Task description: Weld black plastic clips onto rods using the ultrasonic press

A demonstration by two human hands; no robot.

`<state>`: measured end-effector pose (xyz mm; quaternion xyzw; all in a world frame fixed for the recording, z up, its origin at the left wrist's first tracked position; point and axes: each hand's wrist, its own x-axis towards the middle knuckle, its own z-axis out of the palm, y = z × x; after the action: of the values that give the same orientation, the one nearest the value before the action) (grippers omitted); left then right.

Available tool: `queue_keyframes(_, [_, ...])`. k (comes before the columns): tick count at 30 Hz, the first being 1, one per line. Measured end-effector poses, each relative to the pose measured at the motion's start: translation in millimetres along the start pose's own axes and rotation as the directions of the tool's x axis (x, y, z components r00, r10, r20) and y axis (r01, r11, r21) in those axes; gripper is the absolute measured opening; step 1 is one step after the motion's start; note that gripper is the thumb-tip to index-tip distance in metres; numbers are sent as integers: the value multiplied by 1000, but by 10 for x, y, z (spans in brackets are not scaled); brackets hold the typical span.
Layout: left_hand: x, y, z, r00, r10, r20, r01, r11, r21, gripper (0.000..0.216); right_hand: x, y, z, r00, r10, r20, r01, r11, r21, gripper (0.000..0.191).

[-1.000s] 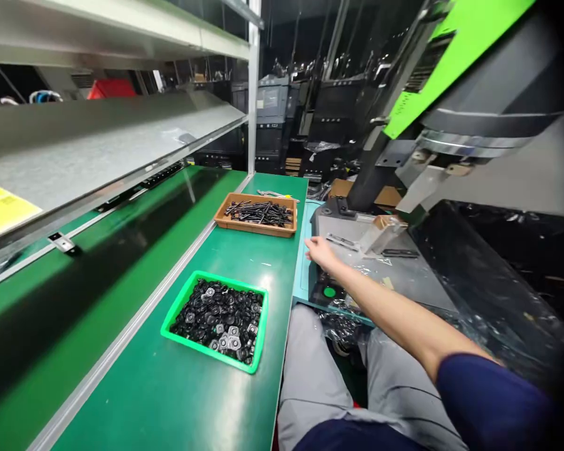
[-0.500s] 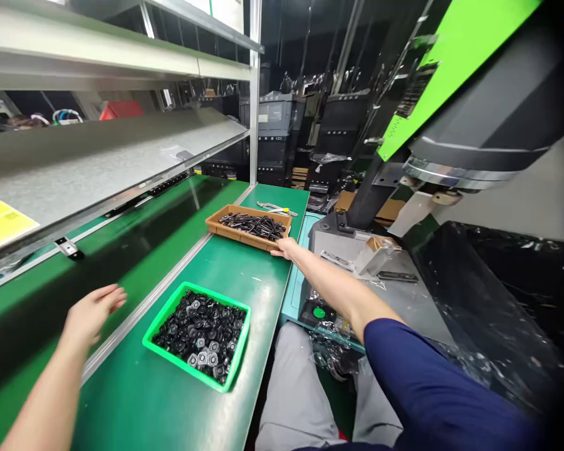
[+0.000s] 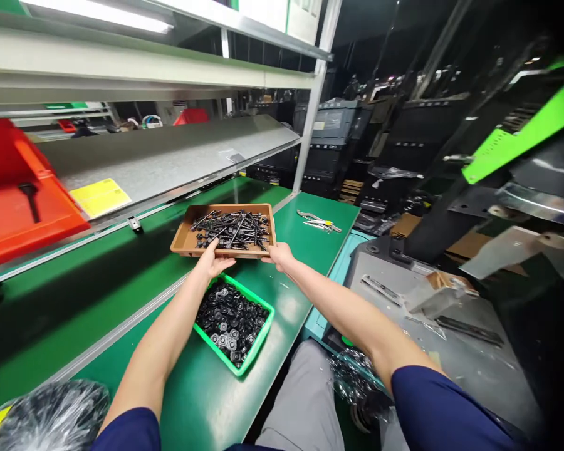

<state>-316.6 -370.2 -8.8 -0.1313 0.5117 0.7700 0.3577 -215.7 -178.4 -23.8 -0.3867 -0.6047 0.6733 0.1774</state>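
Both hands grip the near edge of the brown tray (image 3: 188, 237) of black rods (image 3: 232, 227): left hand (image 3: 211, 262) and right hand (image 3: 278, 254), fingers closed on its rim. It looks lifted, not yet set down; the green bin (image 3: 259, 335) sits just below the knuckles.

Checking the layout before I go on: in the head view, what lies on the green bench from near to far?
Green tray of black parts → left hand and right hand gripping the brown tray of black rods → metal tool with yellow handle.
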Motion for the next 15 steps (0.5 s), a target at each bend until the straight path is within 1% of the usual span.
queue_keyframes(3, [-18,59,-188,989,71,-129,-82,994,-78,44,-145,31,295,996,-14,90,19,999,-51,20])
queue_keyframes(6, [-65,139,-479,967,103,-235,-138,981,-138,35,-274,38,594,983,3,182,17,994,-108,24])
queue_keyframes(8, [-115,194,-696,946,121,-300,-183,965,-188,31,-379,35,781,963,21,269,19,989,-144,25])
queue_keyframes(10, [-163,270,-938,920,142,-367,-240,941,-239,29,-492,23,914,926,38,376,31,984,-176,26])
queue_keyframes(12, [-218,378,-1222,883,162,-439,-305,911,-277,30,-579,-7,935,874,42,483,60,979,-194,31])
queue_keyframes(13, [-258,439,-1380,864,168,-474,-333,898,-289,30,-603,-31,888,841,24,540,88,980,-181,36])
queue_keyframes(15, [-374,564,-1722,829,165,-535,-369,879,-302,29,-601,-90,664,792,-13,610,135,979,-154,45])
